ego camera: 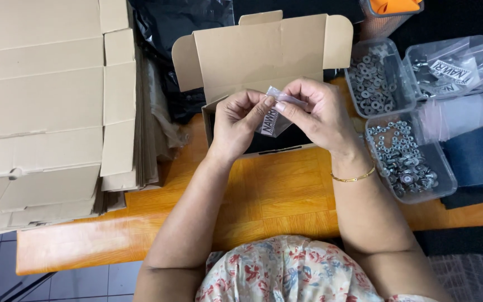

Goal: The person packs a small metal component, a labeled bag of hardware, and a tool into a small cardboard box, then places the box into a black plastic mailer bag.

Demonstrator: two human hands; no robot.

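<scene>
Flat cardboard stack (40, 106) is lying far left on the orange table (275, 196). Open carton (264, 53) is sitting centre, far side. Clear tubs of metal hardware (401, 159) are sitting right. Left hand (240, 120) and right hand (317, 112) are both pinching a small clear bag (275, 117) over the carton.

- One view only, from a camera worn on the person's head, facing steeply down over the chest and forearms.
- It sits close: the left hand (240, 124) and right hand (315, 112) fall near the picture's centre, slightly above the middle.
- Beyond the hands it reaches an open cardboard box (264, 50); left of them, stacked flat cartons (46, 106); right of them, clear plastic tubs (406, 156).
</scene>
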